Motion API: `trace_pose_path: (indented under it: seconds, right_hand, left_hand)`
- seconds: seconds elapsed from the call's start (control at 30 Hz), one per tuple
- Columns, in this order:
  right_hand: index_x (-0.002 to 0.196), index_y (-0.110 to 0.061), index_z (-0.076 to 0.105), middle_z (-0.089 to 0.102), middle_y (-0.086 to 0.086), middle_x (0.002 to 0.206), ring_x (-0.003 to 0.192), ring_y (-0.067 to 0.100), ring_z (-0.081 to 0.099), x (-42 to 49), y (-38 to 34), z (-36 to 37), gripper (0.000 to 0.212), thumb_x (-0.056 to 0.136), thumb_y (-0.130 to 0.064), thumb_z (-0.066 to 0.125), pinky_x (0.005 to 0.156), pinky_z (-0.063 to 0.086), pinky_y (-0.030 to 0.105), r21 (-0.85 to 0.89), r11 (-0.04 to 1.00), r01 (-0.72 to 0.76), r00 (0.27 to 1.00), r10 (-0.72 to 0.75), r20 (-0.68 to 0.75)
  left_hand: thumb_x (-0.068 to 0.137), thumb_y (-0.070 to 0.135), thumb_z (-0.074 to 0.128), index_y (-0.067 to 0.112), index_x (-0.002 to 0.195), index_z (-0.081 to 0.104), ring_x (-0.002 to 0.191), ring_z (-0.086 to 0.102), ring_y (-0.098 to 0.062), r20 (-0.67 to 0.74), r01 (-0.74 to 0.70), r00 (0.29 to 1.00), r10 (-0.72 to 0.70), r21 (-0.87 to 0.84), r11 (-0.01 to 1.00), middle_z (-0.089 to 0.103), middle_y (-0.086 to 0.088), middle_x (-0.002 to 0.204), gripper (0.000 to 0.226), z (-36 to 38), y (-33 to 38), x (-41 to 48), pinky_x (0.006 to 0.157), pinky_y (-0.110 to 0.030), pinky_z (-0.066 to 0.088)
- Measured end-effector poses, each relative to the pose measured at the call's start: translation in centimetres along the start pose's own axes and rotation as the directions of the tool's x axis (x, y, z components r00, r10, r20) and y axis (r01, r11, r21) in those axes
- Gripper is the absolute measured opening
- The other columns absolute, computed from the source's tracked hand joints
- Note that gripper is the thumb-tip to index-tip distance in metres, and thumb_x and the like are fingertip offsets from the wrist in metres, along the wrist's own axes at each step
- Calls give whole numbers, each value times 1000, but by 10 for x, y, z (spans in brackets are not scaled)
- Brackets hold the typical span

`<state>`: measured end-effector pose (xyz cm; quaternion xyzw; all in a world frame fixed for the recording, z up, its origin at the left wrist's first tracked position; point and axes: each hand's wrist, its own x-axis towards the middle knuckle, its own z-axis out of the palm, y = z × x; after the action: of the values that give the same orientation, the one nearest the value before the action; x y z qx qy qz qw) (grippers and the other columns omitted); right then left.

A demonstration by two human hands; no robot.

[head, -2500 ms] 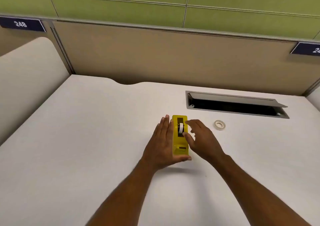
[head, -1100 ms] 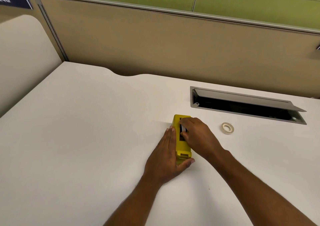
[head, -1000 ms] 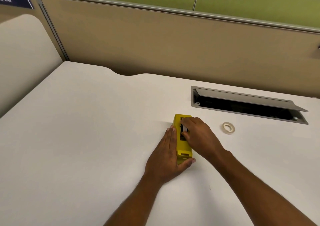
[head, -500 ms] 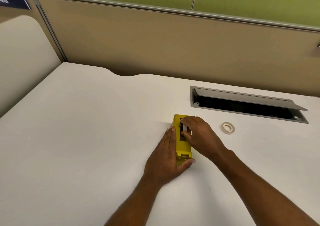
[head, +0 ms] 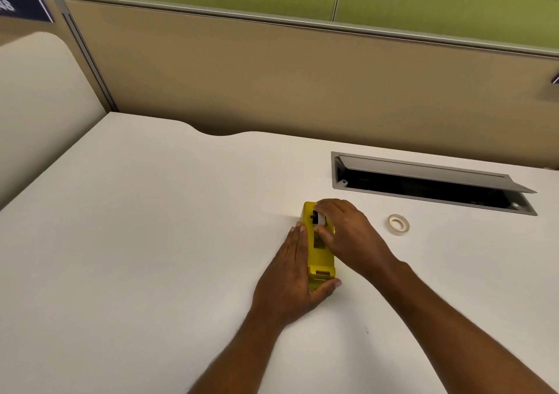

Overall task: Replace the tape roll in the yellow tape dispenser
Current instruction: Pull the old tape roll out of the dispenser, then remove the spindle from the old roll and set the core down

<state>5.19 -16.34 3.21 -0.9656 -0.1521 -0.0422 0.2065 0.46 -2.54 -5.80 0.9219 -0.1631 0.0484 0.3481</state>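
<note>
The yellow tape dispenser [head: 320, 254] lies on the white desk, its cutter end toward me. My left hand [head: 290, 275] braces it, palm flat along its left side and thumb hooked around the near end. My right hand [head: 348, 236] pinches the old white tape roll [head: 320, 220] with its black hub, which sits raised at the top of the dispenser's slot. A second, cream-coloured tape roll [head: 398, 225] lies flat on the desk to the right, apart from both hands.
A grey cable hatch [head: 429, 182] with its lid propped open is sunk into the desk behind the cream roll. A tan partition [head: 272, 85] stands along the desk's far edge. A curved white divider [head: 39, 97] stands at the left.
My right hand reached in from beside the dispenser, closed on the roll in the slot, and has lifted it slightly. My left hand stayed against the dispenser's left side.
</note>
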Motion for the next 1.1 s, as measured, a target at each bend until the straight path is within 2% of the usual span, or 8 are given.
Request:
trace_pose_path:
  seconds: [0.2,0.3,0.37,0.47,0.57,0.83,0.93,1.1]
  right_hand:
    - [121,-9,57,62,11,124,116,28,55,-14,-3,-25,37,86,-16,64,94,42,31,-28,998,48,997,-50,-66]
    - [120,-8,59,64,11,122,114,27,57,-19,-7,-45,37,84,-14,67,92,41,28,-55,997,56,993,-62,-105]
    - [117,-7,61,66,12,118,111,28,60,-21,-12,-64,36,82,-13,70,89,38,25,-51,997,56,988,-63,-139]
    - [115,-6,62,67,12,115,107,29,61,-23,-21,-91,35,81,-12,71,86,39,24,-46,996,73,980,-81,-184]
    - [113,-8,62,67,10,112,105,26,60,-26,-29,-118,29,85,-14,66,86,42,25,-47,992,113,967,-121,-224]
    - [114,-10,62,67,7,114,106,23,60,-36,-40,-175,32,84,-16,68,89,44,27,-2,988,153,939,-146,-310]
    - [116,-12,63,67,4,115,107,17,60,-40,-44,-191,33,83,-15,68,92,46,25,88,983,159,933,-121,-338]
    - [111,-16,66,65,-5,108,93,-2,61,-44,-48,-208,30,85,-2,60,79,44,3,423,900,107,922,69,-381]
  left_hand:
    - [77,83,29,39,143,-17,142,-9,5,-45,8,999,-13,-107,994,-14,20,155,92,-18,7,-2,110,-7,-2]
    - [90,65,29,26,148,17,143,20,-4,-222,61,968,-116,-237,970,22,7,156,70,-34,28,7,113,-17,20]
    - [94,47,38,21,138,43,129,45,-7,-304,71,934,-188,-357,932,49,4,141,52,-49,54,21,106,-25,39]
    - [92,39,49,25,121,60,101,57,9,-282,70,927,-246,-515,854,60,17,116,34,-73,90,41,90,-19,49]
    - [92,35,56,27,114,66,94,62,11,-213,59,947,-242,-621,781,66,20,104,25,-92,118,54,81,-11,50]
    - [89,24,64,21,104,72,86,72,-14,-147,52,946,-287,-809,585,76,2,94,17,-127,169,64,76,-30,59]
    - [89,23,64,21,100,74,86,73,-16,-150,33,943,-298,-848,530,77,0,92,15,-137,187,63,75,-27,58]
    - [89,19,64,23,92,76,86,73,-20,-151,11,930,-334,-899,437,77,-2,89,13,-150,207,64,72,-26,58]
